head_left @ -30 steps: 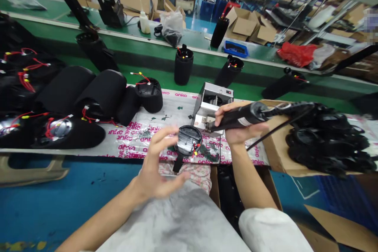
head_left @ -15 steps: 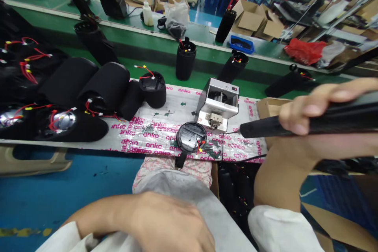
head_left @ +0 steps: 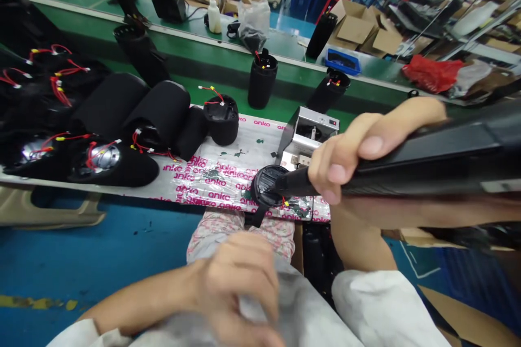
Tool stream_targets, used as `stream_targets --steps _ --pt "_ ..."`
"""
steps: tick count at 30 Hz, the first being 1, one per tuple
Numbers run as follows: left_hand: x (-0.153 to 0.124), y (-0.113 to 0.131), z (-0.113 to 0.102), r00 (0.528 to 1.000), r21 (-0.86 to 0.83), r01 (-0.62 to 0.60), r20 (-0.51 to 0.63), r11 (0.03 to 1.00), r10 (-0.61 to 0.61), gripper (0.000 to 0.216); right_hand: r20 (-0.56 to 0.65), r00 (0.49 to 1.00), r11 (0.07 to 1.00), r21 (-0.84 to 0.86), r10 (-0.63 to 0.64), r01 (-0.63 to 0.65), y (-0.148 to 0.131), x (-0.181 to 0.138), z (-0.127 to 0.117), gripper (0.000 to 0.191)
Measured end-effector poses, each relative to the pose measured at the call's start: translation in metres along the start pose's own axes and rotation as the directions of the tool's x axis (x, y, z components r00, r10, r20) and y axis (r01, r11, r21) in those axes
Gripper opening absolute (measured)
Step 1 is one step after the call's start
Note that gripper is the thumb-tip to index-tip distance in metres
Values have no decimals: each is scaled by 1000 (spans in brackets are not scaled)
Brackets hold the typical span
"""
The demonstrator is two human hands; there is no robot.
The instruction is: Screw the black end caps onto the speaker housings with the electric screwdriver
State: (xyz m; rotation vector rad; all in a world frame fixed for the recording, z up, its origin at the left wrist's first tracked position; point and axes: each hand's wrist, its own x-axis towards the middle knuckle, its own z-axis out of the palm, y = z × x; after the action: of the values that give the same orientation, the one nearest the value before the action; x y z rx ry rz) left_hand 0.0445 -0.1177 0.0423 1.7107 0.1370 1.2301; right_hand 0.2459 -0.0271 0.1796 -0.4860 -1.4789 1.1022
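Note:
My right hand (head_left: pixel 358 152) is closed round a long black power tool (head_left: pixel 427 165), held close to the camera with its tip pointing left over a round black cap (head_left: pixel 264 187). That cap lies on the taped work board (head_left: pixel 215 173) with red and yellow wires at its edge. My left hand (head_left: pixel 240 282) is low at my lap, fingers curled and gripping the grey cloth (head_left: pixel 293 303) over my knees. A small silver box machine (head_left: pixel 311 135) stands just behind the cap.
Black cylindrical housings (head_left: pixel 163 114) with red wires lie in a heap at the left. More black cylinders (head_left: pixel 261 84) stand on the green conveyor (head_left: pixel 211 76). Cardboard boxes (head_left: pixel 358 30) and a red bag (head_left: pixel 429 73) sit at the back. Blue floor (head_left: pixel 101 249) lies below.
My left hand dropped from beside the cap down to my lap and closed on the cloth. My right hand lifted the tool toward the camera, then brought its tip over the cap.

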Motion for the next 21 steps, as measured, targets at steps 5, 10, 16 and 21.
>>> stream_targets --steps 5,10,16,21 --pt "0 -35 -58 895 328 252 -437 911 -90 46 11 1000 998 62 24 -25 13 -3 6 66" --pt "9 -67 -94 919 329 386 -60 862 -389 76 -3 999 996 73 46 -46 17 -1 14 82" --pt "35 -62 -115 926 389 269 147 881 -348 45 4 999 995 92 34 -34 28 -2 16 74" --pt "51 -59 -123 930 427 145 248 892 -270 32 188 982 995 103 -1 -19 32 -2 10 31"
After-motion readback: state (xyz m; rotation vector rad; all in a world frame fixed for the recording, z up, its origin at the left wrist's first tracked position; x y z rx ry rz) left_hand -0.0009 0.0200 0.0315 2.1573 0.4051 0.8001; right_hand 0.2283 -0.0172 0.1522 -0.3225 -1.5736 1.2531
